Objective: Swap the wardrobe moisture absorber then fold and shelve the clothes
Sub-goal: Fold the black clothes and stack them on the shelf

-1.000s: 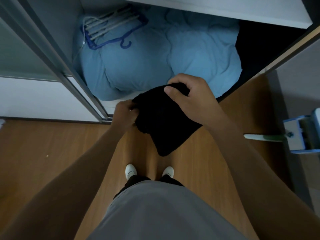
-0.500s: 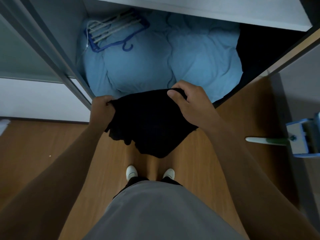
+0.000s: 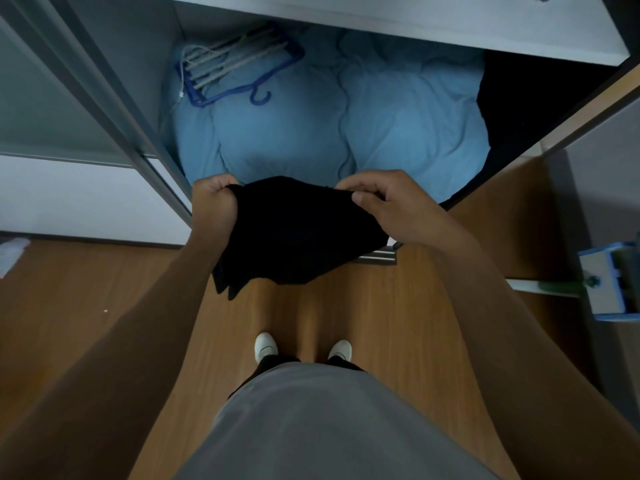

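black garment (image 3: 294, 230): type unclear | blue tool (image 3: 604, 282): cut off right

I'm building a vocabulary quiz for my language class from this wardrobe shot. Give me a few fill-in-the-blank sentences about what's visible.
1. The left hand and right hand grip a ____ garment.
2. Beyond the garment lies a light ____ duvet.
3. A bundle of ____ rests on the duvet.
4. The person's shoes are ____.

Missing words: black; blue; hangers; white.
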### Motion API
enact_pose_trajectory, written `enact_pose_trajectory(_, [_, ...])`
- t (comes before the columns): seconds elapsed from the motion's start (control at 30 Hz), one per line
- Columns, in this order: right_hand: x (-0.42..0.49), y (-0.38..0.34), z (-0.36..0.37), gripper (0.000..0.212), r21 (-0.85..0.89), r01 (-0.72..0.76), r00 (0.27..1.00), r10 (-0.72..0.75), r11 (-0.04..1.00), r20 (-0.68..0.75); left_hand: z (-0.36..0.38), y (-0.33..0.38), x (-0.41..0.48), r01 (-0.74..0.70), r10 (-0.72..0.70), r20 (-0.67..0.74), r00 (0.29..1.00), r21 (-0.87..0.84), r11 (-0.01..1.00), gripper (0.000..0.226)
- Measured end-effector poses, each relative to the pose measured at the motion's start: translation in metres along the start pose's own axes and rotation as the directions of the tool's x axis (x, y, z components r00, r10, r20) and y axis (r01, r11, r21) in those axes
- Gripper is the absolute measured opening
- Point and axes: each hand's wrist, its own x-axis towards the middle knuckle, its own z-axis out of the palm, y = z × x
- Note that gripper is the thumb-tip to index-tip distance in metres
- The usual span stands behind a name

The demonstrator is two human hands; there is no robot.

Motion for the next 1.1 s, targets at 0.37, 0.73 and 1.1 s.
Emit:
enact_pose_trajectory(0.37, [0.002, 0.002, 0.037, 0.037, 0.043, -0.180, 0.979, 0.174, 0.983, 0.110, -0.011, 0.002, -0.004, -0.320, 0.263, 0.222, 0.939, 0.281, 0.905, 0.032])
enact_pose_trajectory(0.73, [0.008, -0.015, 0.031, 0.031, -0.084, 0.035, 0.951, -0.008, 0.996, 0.310, 0.009, -0.009, -0.003, -0.286, 0.167, 0.311, 0.936, 0.393, 0.874, 0.029])
enact_pose_trajectory(1.1, [0.009, -0.018, 0.030, 0.032, -0.003, -0.011, 0.952, 0.011, 1.000, 0.307, 0.043, 0.007, -0.044, 0.154, -0.067, 0.446, 0.892, -0.161, 0.975, 0.024])
